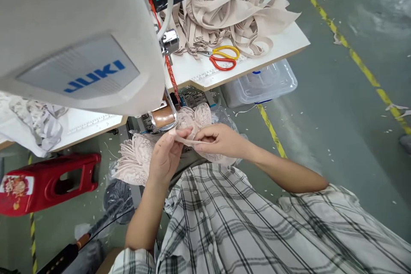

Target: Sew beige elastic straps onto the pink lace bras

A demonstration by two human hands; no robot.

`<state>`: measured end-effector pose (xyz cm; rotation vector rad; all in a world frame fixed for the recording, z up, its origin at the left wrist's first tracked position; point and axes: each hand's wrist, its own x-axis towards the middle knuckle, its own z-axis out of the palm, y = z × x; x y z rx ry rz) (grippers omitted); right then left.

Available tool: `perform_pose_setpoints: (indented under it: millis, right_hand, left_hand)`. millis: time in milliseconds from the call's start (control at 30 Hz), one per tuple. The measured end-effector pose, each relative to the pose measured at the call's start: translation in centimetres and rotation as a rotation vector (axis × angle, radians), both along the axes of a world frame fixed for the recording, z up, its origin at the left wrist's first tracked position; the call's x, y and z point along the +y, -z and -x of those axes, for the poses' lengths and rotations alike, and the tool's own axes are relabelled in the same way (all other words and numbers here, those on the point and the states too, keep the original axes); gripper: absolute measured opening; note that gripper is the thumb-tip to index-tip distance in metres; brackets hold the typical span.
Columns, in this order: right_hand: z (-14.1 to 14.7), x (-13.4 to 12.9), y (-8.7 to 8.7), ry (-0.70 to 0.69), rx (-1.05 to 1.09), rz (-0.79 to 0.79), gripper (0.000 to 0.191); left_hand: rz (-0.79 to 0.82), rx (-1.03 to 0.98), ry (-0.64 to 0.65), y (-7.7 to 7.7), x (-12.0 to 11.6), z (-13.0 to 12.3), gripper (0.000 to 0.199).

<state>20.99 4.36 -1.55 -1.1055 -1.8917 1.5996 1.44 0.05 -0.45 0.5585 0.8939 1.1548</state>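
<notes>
A strip of pale beige fabric (186,140) stretches between my two hands, just in front of the sewing machine's sewing area. My left hand (167,154) pinches its left end between thumb and fingers. The other end is gripped by my right hand (221,140), whose fingers are curled in. Pale pink lace fabric (203,114) lies behind and beneath the hands, partly hidden by them. A bunched stack of the same lace pieces (136,156) sits left of my left hand. Above them looms the white JUKI sewing machine head (96,68).
Scissors with yellow and red handles (224,58) lie on the white table (279,49), beside a heap of beige straps (231,13). A clear plastic box (263,83) stands below the edge. A red plastic stool (48,184) is on the floor at left.
</notes>
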Motion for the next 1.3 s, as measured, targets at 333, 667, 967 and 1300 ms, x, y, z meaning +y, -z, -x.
perform_pose_setpoints:
  millis: [333,667,967,1300]
  right_hand:
    - [0.4,-1.5,3.1,0.177,-0.051,-0.758,0.037]
    - [1.2,-1.8,2.2,0.05,-0.152,-0.499,0.043]
    - [-0.4,-0.6,5.6,-0.433,-0.321,-0.438,0.037]
    - [-7.2,-0.3,3.9,-0.183,-0.178,0.037,0.038]
  left_hand:
    - [-0.412,0.079,-0.249,-2.6,-4.6,2.0,0.067]
    - [-0.47,0.184,-0.232,-2.3,-6.4,2.7,0.063]
    - [-0.187,0.014,-0.551,-7.5,-1.4,14.0,0.045]
    - [-0.124,0.04,-0.765,-7.8,-0.1,27.4,0.052]
